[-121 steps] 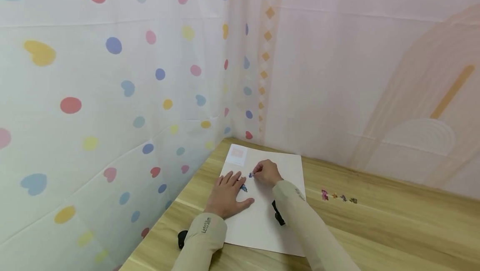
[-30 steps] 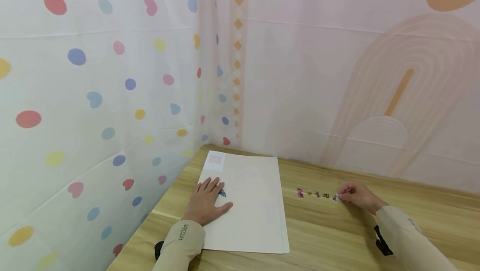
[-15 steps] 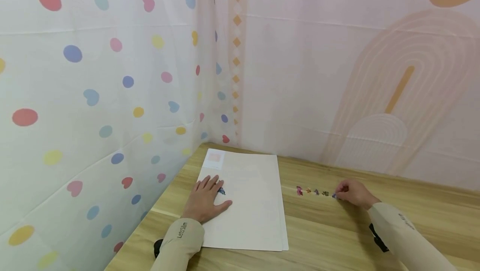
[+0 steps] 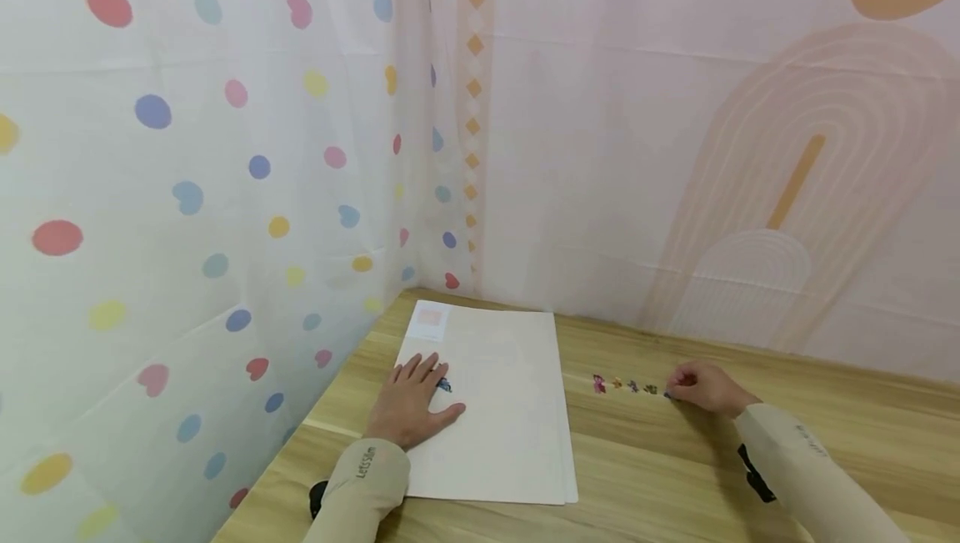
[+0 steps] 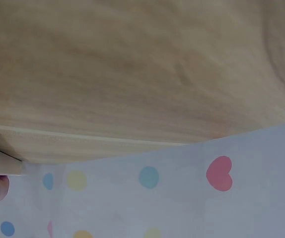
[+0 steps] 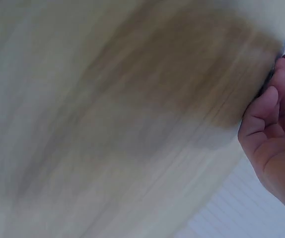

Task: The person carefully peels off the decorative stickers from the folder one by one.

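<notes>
In the head view my left hand [image 4: 408, 404] lies flat on a large white sheet [image 4: 502, 443], fingers spread. A blue butterfly-shaped piece [image 4: 445, 384] shows beside its index finger, partly covered by the hand. My right hand [image 4: 708, 389] is at the table on the right. Its thumb and fingertips pinch a small blue butterfly-shaped piece [image 4: 668, 395], mostly hidden under the fingers, at the right end of a row of small pieces. In the right wrist view the curled fingers [image 6: 269, 101] are right down at the wooden surface.
The row holds a pink butterfly-shaped piece [image 4: 598, 384], a small orange piece [image 4: 617, 383], a bluish piece [image 4: 633, 386] and a dark greenish piece [image 4: 650, 389]. A printed label [image 4: 428, 322] marks the sheet's far left corner. Patterned curtains [image 4: 585, 151] hang behind the wooden table [image 4: 645, 460].
Four seconds ago my right hand pinched a small bluish piece over the white sheet; it has moved right to the row's end. Lately it shifts only slightly left. My left hand stays on the sheet.
</notes>
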### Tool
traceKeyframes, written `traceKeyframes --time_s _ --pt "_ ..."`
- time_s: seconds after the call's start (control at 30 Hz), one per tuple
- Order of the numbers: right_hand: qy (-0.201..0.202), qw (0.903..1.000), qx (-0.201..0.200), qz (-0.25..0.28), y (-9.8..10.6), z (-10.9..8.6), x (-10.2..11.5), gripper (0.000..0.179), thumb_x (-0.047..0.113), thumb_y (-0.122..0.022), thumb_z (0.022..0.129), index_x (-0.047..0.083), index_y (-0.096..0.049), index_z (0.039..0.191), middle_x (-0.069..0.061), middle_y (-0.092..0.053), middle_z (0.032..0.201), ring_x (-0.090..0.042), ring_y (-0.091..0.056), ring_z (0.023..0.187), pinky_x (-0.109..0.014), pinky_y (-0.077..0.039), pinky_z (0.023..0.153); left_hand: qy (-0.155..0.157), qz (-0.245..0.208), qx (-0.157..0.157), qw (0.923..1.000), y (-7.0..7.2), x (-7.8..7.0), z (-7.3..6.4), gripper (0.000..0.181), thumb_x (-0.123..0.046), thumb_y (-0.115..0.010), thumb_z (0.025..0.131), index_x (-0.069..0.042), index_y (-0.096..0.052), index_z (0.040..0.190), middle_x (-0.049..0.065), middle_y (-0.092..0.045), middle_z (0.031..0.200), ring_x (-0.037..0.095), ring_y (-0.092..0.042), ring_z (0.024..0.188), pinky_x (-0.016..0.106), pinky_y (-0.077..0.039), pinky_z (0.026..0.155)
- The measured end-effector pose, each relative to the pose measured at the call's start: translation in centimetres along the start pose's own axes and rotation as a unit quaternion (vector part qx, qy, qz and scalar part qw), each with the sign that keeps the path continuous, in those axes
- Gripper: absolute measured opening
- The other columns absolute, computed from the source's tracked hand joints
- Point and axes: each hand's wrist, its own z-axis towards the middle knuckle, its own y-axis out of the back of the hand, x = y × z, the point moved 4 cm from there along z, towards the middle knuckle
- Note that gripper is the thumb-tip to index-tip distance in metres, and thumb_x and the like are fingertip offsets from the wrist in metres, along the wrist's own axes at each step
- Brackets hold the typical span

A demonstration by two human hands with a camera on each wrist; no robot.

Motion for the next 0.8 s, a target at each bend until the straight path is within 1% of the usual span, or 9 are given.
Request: traceKeyframes --time_s 0.13,0.23,0.37,0.43,0.53,0.57,0.67,0.77,0.8 --pt "-0.048 0.9976 -0.022 0.046 0.0 0.3 0.2 0.011 0.009 -0.058 0.084 -0.002 -0.06 0.082 -0.003 -0.056 0.071 -0.009 -0.044 0.058 -0.023 -0.039 0.05 0.001 -0.01 0.0 1.0 -0.1 -0.1 -0.1 0.075 -0.065 -0.041 0.079 -0.012 -0.043 0.131 0.007 -0.034 0.139 0.029 -0.024 0.128 0.047 -0.017 0.103" --pt "-0.061 0.9953 -0.046 0.059 -0.5 0.9 1.3 0.016 0.012 -0.057 0.085 -0.003 -0.06 0.09 -0.005 -0.058 0.077 -0.012 -0.048 0.063 -0.025 -0.042 0.052 0.003 -0.018 -0.005 0.9998 -0.2 0.0 -0.1 0.074 -0.065 -0.042 0.079 -0.012 -0.044 0.131 0.006 -0.035 0.139 0.028 -0.024 0.129 0.047 -0.016 0.103" --pt "-0.042 0.9944 -0.045 0.086 -2.0 2.5 4.0 0.019 0.014 -0.056 0.086 -0.003 -0.059 0.094 -0.006 -0.058 0.082 -0.014 -0.05 0.068 -0.027 -0.043 0.055 0.006 -0.026 -0.012 0.9996 0.0 0.2 -0.1 0.074 -0.064 -0.043 0.079 -0.012 -0.044 0.131 0.006 -0.035 0.138 0.028 -0.024 0.128 0.047 -0.016 0.103" --pt "-0.027 0.9919 -0.028 0.121 -3.2 3.6 5.5 0.018 0.013 -0.055 0.087 -0.004 -0.058 0.094 -0.009 -0.058 0.079 -0.017 -0.052 0.067 -0.029 -0.045 0.055 0.006 -0.028 -0.013 0.9995 0.0 0.4 -0.2 0.074 -0.064 -0.043 0.078 -0.012 -0.045 0.131 0.006 -0.035 0.138 0.028 -0.024 0.128 0.047 -0.016 0.103" --pt "-0.03 0.9869 -0.005 0.159 -5.3 5.3 7.8 0.018 0.014 -0.055 0.087 -0.003 -0.058 0.095 -0.01 -0.057 0.076 -0.018 -0.05 0.059 -0.03 -0.044 0.048 0.006 -0.027 -0.014 0.9995 0.0 0.5 -0.2 0.074 -0.064 -0.043 0.078 -0.012 -0.045 0.13 0.006 -0.035 0.138 0.028 -0.024 0.128 0.047 -0.016 0.103" --pt "-0.026 0.9849 0.001 0.171 -6.0 5.9 8.6 0.019 0.014 -0.055 0.087 -0.003 -0.059 0.095 -0.012 -0.058 0.077 -0.017 -0.051 0.06 -0.03 -0.045 0.05 0.006 -0.026 -0.015 0.9995 0.0 0.5 -0.2 0.074 -0.065 -0.043 0.078 -0.012 -0.045 0.13 0.006 -0.036 0.138 0.028 -0.024 0.128 0.047 -0.016 0.103" --pt "-0.014 0.9846 0.012 0.174 -7.9 7.5 11.0 0.018 0.017 -0.057 0.087 0.001 -0.061 0.094 -0.011 -0.059 0.081 -0.014 -0.05 0.063 -0.026 -0.044 0.053 0.004 -0.024 -0.016 0.9996 -0.1 0.4 -0.2 0.074 -0.065 -0.043 0.078 -0.013 -0.046 0.13 0.006 -0.036 0.138 0.028 -0.025 0.128 0.047 -0.017 0.103" --pt "0.02 0.9837 0.027 0.177 -9.6 8.8 13.2 0.017 0.015 -0.058 0.086 0.0 -0.062 0.092 -0.012 -0.06 0.084 -0.014 -0.052 0.069 -0.025 -0.044 0.061 0.006 -0.024 -0.012 0.9996 -0.1 0.3 -0.2 0.075 -0.066 -0.042 0.077 -0.014 -0.045 0.131 0.005 -0.036 0.138 0.027 -0.025 0.128 0.047 -0.016 0.103" --pt "0.023 0.9838 0.029 0.176 -10.2 9.2 13.8 0.015 0.015 -0.058 0.086 0.001 -0.063 0.09 -0.011 -0.06 0.083 -0.013 -0.051 0.068 -0.025 -0.044 0.06 0.007 -0.022 -0.01 0.9997 -0.1 0.3 -0.2 0.075 -0.067 -0.041 0.077 -0.014 -0.045 0.131 0.005 -0.035 0.138 0.027 -0.024 0.129 0.046 -0.016 0.103"
